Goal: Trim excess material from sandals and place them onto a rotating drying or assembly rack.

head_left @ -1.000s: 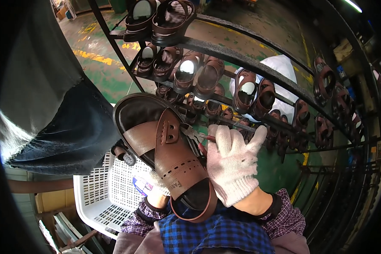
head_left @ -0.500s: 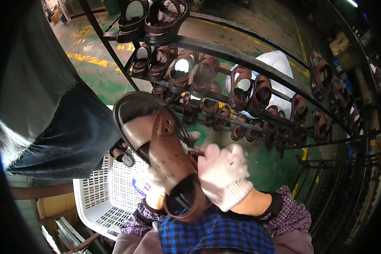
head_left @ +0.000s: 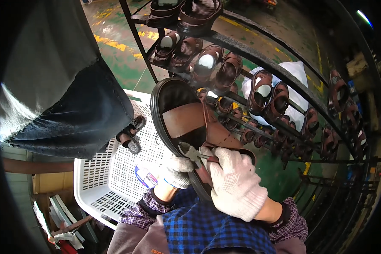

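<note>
- Gripping from below, the left hand (head_left: 176,170) clasps the brown sandal (head_left: 193,129) by its black sole, raised over the white basket (head_left: 114,178).
- Right hand (head_left: 235,184) is closed around small pliers (head_left: 193,153), nose against the sandal's strap.
- More sandals sit on the metal rack (head_left: 258,53) just behind.
- Another person's dark sleeve (head_left: 67,110) hangs left.

**What the view hides**

The right hand (head_left: 235,182) covers the heel end of the brown sandal (head_left: 190,127), and the sandal in turn hides most of the left hand (head_left: 176,170). The small metal tool (head_left: 190,151) shows only its tip; whether it is pliers or snips is unclear. The white basket (head_left: 114,169) is partly covered by another person's dark trouser leg (head_left: 67,110). Sandals on the rack's (head_left: 258,55) far right blur into darkness.
</note>
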The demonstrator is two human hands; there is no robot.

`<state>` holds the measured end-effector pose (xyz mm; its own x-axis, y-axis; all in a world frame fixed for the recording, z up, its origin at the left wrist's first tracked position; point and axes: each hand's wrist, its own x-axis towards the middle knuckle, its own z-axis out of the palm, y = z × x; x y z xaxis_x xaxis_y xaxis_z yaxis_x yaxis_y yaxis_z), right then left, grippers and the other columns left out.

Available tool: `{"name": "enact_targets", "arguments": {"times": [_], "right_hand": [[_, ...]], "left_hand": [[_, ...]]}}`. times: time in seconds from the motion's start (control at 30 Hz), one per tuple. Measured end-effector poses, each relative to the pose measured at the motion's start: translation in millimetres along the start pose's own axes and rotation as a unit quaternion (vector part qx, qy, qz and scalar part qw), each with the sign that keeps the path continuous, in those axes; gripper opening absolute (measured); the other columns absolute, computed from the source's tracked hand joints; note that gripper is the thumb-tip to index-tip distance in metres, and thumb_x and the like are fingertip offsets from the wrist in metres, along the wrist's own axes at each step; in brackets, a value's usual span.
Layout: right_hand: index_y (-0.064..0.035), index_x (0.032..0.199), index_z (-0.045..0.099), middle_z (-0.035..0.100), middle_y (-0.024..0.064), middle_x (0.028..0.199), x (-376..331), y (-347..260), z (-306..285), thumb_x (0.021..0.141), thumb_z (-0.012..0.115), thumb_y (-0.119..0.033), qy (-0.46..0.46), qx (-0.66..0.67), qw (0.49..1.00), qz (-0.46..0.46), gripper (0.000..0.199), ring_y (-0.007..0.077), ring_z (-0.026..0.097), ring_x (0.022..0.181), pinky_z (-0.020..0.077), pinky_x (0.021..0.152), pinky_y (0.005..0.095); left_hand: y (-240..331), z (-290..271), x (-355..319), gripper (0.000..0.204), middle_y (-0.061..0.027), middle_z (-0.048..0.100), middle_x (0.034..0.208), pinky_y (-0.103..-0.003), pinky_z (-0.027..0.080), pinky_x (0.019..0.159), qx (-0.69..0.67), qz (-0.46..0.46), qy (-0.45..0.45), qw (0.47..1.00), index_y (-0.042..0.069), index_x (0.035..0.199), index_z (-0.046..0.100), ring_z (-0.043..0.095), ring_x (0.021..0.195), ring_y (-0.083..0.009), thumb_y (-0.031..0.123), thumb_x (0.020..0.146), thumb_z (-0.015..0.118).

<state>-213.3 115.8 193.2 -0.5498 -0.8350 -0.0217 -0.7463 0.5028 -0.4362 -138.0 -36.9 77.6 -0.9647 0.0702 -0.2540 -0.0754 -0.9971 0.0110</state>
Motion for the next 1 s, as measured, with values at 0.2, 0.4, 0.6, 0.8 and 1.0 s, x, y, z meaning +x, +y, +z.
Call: {"name": "enact_targets", "arguments": {"times": [0.2, 0.4, 0.6, 0.8, 1.0], "right_hand": [[0.0018, 0.111, 0.060, 0.050, 0.0183, 0.115, 7.2, -11.0, 6.7, 0.074, 0.065, -0.015, -0.035, -0.045, 0.998, 0.001, 0.041, 0.0355, 0.055, 0.096, 0.0452, 0.078, 0.0497], [0.0020, 0.118, 0.058, 0.049, 0.0185, 0.116, 9.1, -9.4, -0.6, 0.076, 0.064, -0.017, -0.061, -0.055, 0.996, 0.021, 0.046, 0.0351, 0.056, 0.098, 0.0455, 0.080, 0.0494], [0.0018, 0.119, 0.057, 0.049, 0.0187, 0.117, 12.2, -10.6, 0.5, 0.078, 0.063, -0.018, -0.069, -0.043, 0.996, 0.039, 0.046, 0.0353, 0.056, 0.098, 0.0462, 0.080, 0.0489], [0.0010, 0.119, 0.057, 0.051, 0.0170, 0.110, 14.6, -12.6, 2.8, 0.087, 0.056, -0.018, -0.073, -0.041, 0.994, 0.073, 0.037, 0.0338, 0.059, 0.092, 0.0504, 0.075, 0.0464], [-0.0033, 0.112, 0.062, 0.054, 0.0128, 0.101, 13.1, 4.7, 1.1, 0.088, 0.055, -0.018, -0.104, -0.014, 0.987, 0.122, 0.029, 0.0320, 0.063, 0.084, 0.0526, 0.071, 0.0449]], "left_hand": [[-3.8, -27.1, 2.8, 0.052, -0.0155, 0.067, 0.108, -0.043, 0.056, 0.086, -0.005, 0.014, -0.053, 0.998, -0.001, 0.118, 0.058, 0.066, 0.098, -0.0307, -0.013, 0.068, 0.067], [-4.5, -32.9, 7.1, 0.058, -0.0155, 0.066, 0.110, -0.042, 0.055, 0.087, 0.022, 0.025, -0.058, 0.998, 0.001, 0.121, 0.057, 0.065, 0.099, -0.0300, -0.012, 0.065, 0.070], [-4.4, -41.0, 10.7, 0.058, -0.0135, 0.067, 0.108, -0.040, 0.055, 0.086, 0.050, 0.049, -0.034, 0.997, 0.001, 0.119, 0.059, 0.065, 0.097, -0.0275, -0.011, 0.063, 0.072], [-3.0, -22.1, 13.9, 0.052, -0.0120, 0.067, 0.106, -0.037, 0.054, 0.086, 0.096, 0.023, -0.043, 0.994, -0.001, 0.113, 0.062, 0.065, 0.094, -0.0255, -0.004, 0.061, 0.072], [-13.4, -12.7, 30.4, 0.054, -0.0160, 0.065, 0.107, -0.040, 0.052, 0.092, 0.041, -0.005, -0.078, 0.996, -0.004, 0.116, 0.058, 0.064, 0.099, -0.0292, -0.003, 0.062, 0.066]]}}
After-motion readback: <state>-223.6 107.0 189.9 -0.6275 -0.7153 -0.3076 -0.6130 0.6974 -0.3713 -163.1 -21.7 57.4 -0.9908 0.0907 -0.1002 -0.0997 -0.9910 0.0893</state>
